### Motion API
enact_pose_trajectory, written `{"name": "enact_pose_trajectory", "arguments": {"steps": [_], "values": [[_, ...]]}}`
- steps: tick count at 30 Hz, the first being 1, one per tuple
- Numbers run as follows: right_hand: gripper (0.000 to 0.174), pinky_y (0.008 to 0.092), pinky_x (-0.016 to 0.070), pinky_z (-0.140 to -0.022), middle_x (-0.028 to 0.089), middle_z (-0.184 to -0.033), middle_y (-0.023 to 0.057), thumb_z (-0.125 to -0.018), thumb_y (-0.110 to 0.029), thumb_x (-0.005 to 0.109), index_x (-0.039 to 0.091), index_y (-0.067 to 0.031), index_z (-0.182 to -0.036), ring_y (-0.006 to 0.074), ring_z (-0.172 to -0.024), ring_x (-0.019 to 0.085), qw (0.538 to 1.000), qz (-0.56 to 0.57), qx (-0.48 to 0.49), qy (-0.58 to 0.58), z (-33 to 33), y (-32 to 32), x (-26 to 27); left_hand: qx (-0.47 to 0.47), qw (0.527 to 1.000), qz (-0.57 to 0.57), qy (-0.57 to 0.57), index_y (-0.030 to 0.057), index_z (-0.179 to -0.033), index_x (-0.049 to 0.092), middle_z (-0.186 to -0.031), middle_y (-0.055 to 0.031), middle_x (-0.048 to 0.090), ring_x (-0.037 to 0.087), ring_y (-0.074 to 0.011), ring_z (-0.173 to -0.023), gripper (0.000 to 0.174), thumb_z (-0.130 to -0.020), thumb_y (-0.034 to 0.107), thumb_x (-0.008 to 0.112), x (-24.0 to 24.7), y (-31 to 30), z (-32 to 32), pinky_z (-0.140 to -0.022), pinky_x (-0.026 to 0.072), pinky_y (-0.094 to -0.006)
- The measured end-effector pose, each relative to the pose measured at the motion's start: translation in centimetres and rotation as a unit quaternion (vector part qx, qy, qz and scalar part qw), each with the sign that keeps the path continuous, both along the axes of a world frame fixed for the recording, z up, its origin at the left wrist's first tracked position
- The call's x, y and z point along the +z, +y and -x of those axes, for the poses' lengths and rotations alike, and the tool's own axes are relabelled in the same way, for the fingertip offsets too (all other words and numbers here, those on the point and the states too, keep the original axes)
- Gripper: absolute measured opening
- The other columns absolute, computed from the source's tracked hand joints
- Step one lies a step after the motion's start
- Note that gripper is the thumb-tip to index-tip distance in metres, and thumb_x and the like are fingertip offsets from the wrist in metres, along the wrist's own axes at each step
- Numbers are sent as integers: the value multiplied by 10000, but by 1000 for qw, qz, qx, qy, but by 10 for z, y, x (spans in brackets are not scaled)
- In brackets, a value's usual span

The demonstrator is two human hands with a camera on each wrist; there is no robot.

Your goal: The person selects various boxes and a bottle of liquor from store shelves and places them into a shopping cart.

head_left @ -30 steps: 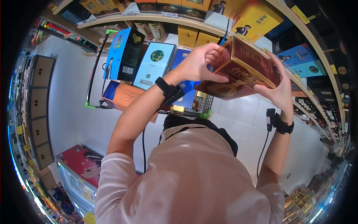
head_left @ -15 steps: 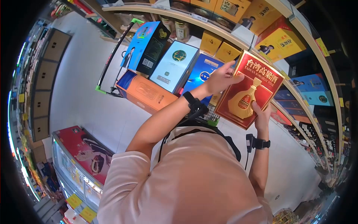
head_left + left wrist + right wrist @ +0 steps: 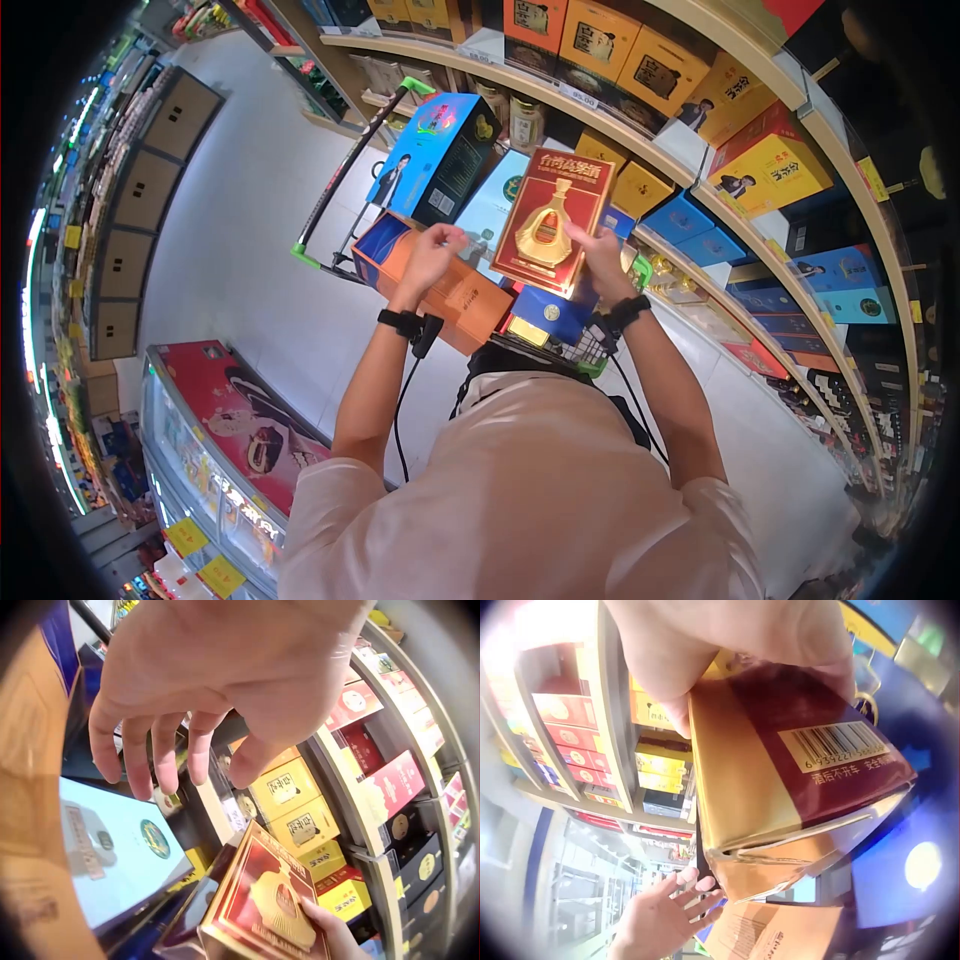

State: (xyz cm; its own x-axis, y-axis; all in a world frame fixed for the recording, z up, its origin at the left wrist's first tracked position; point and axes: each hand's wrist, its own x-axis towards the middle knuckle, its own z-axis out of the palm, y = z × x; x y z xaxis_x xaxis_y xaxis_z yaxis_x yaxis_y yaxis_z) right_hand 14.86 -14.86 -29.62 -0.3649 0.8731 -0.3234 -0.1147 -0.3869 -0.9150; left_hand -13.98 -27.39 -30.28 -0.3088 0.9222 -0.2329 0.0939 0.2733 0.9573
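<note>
My right hand (image 3: 605,265) holds a red and gold sorghum wine box (image 3: 550,225) by its right edge, thumb on the front face. A gold bottle is printed on that face, and the box is upright to my view above the shopping cart. In the right wrist view, its barcode side (image 3: 832,750) shows under my fingers. My left hand (image 3: 430,265) is free of the box, over an orange box (image 3: 475,305), its fingers loosely bent in the left wrist view. Behind the wine box, a pale blue box (image 3: 487,205) is partly hidden.
A blue and black box (image 3: 435,155) stands in the cart near its green-ended handle (image 3: 415,87). A dark blue box (image 3: 555,312) lies at the near end. Shelves of boxed liquor (image 3: 655,75) curve along the far and right sides. A glass-sided freezer (image 3: 215,470) stands at left.
The wine box turned from its edge to its front face, then moved left over the cart in my right hand. My left hand let go of it and drew back left.
</note>
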Motion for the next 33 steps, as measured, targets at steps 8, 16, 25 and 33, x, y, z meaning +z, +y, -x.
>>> {"name": "enact_pose_trajectory", "arguments": {"steps": [8, 16, 25, 33], "values": [[763, 496, 545, -877, 592, -1335, 157, -820, -453, 797, 527, 6, -1366, 290, -1205, 601, 977, 187, 45, -90, 107, 21, -58, 45, 998, 13, 29, 3, -1111, 665, -988, -73, 697, 657, -159, -939, 302, -897, 203, 737, -24, -30, 15, -836, 512, -302], [718, 533, 559, -864, 524, -1408, 202, -900, -444, 695, 485, 31, -1395, 404, -1185, 585, 938, 165, 182, -244, 96, 17, -34, 31, 998, 10, 49, 17, -1173, 664, -999, -96, 724, 673, -172, -897, 346, -892, 204, 738, -29, -31, 23, -785, 529, -313], [895, 424, 528, -931, 647, -1241, 281, -860, -354, 735, 257, 26, -1515, 408, -1127, 649, 888, -170, 180, -388, 80, 3, -37, -5, 946, -58, 318, 1, -1167, 686, -1114, -152, 675, 632, -316, -1051, 391, -842, 213, 740, -13, -12, 8, -940, 503, -397], [902, 342, 563, -656, 697, -1114, 165, -932, -188, 683, 92, -88, -1606, 219, -823, 696, 948, -44, 230, -216, 61, 3, -40, -86, 881, -20, 464, 58, -1215, 690, -1361, -179, 606, 585, -403, -1157, 417, -840, 240, 717, -13, -7, -15, -1024, 456, -438]]}}
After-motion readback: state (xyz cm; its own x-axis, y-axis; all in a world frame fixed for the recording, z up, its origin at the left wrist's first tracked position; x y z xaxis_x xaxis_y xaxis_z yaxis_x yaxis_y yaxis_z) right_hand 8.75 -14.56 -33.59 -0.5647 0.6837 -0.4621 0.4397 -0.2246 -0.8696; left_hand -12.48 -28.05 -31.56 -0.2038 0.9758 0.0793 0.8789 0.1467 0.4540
